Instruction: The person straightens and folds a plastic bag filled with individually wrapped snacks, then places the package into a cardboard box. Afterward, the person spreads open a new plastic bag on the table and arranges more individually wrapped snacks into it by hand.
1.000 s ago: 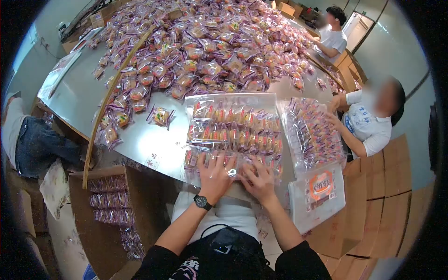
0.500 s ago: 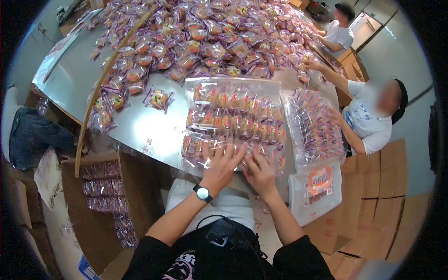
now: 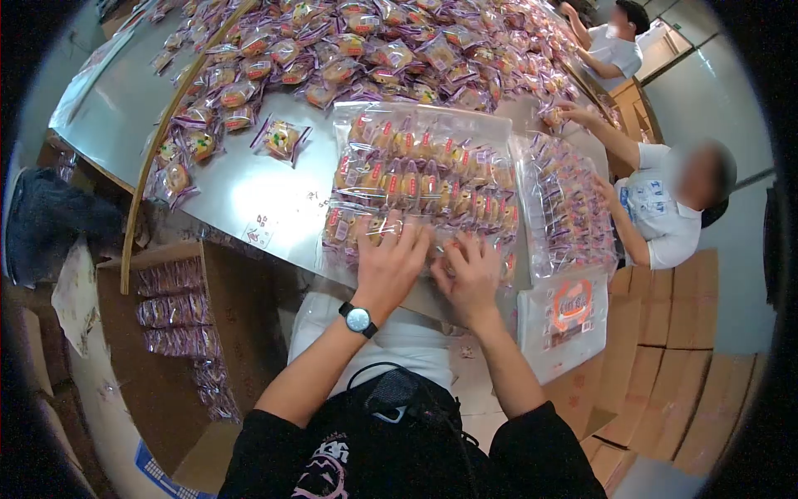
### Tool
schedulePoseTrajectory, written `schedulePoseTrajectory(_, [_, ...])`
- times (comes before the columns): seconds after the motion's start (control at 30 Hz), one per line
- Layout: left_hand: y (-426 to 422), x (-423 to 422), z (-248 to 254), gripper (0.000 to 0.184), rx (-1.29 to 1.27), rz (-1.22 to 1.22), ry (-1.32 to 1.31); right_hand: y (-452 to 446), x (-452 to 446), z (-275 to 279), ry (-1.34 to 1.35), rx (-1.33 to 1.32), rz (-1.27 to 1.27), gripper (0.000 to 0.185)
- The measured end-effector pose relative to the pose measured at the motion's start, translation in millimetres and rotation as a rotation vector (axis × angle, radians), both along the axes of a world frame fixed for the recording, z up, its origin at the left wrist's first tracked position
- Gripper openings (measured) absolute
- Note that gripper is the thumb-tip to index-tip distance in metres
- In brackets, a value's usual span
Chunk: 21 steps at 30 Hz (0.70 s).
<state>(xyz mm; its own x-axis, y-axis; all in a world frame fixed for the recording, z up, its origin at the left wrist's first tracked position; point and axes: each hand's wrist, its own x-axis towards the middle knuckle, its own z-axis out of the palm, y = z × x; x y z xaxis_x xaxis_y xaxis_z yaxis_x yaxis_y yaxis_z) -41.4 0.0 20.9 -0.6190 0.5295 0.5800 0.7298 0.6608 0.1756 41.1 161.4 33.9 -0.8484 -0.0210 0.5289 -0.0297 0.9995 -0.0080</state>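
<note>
A large clear plastic bag (image 3: 424,116) lies flat in front of me, holding rows of individually wrapped small cakes (image 3: 411,185) set on edge. My left hand (image 3: 389,262), with a watch on the wrist, rests on the nearest row with its fingers spread. Beside it my right hand (image 3: 467,273) presses on the same row, its fingers bent and somewhat apart. Both hands touch the bag near the table's front edge, and they hide part of that row. A single wrapped cake (image 3: 281,140) lies left of the bag.
A heap of wrapped cakes (image 3: 374,50) covers the table's far side, bordered left by a wooden strip (image 3: 148,166). A second filled bag (image 3: 569,200) and printed bags (image 3: 565,312) lie right. A co-worker (image 3: 665,200) reaches in. An open carton (image 3: 224,308) stands lower left.
The view has shifted a little, so the table sits higher in it. My hands stay on the nearest row, with the right fingers slightly more spread.
</note>
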Motion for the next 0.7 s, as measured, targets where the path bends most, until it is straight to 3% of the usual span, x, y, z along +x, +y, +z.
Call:
schedulePoseTrajectory(0.17, [0.8,-0.5,-3.5,0.041,0.034,0.018,0.017,4.0,-2.8,10.9,-0.131,-0.074,0.030,0.051])
schedulePoseTrajectory(0.27, [4.7,1.1,5.5,0.040,0.020,0.027,-0.027,12.2,-1.9,7.1,-0.118,0.013,0.094,0.052])
schedulePoseTrajectory(0.4, [3.9,1.3,3.6,0.033,0.002,0.018,-0.050,9.5,-5.4,15.7,-0.175,0.063,0.061,0.048])
schedulePoseTrajectory(0.5, [1.3,-0.8,10.2,0.032,0.079,0.023,-0.049,9.5,-5.5,21.8,-0.278,-0.043,0.033,0.042])
schedulePoseTrajectory(0.7, [4.3,4.9,5.4,0.029,0.001,0.053,-0.040,-6.7,-17.5,11.1,-0.199,0.108,-0.034,0.045])
